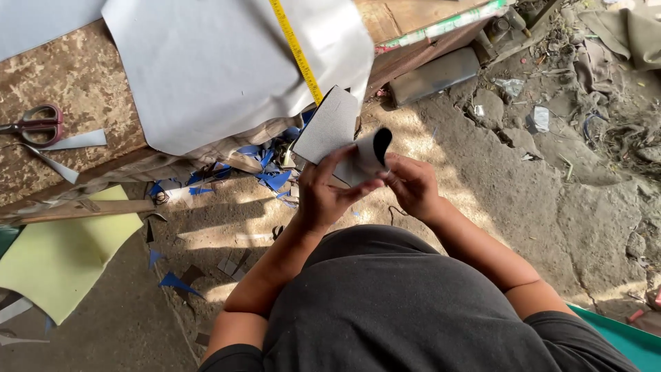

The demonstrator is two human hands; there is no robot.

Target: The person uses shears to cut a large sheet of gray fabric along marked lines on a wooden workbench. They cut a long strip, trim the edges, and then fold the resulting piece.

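Both hands pinch a grey textured sheet piece (pixel 335 127), curled at one end, just below the worktable (pixel 69 89) edge; left hand (pixel 323 193) and right hand (pixel 413 186) fingers closed on it; the curl could probably spring open if either pinch slackens.

Around you: a worn brown worktable (pixel 76 89) at upper left, a cracked, sunlit dirt floor (pixel 551 207) strewn with blue scraps (pixel 272 176), and debris (pixel 620 131) at upper right.
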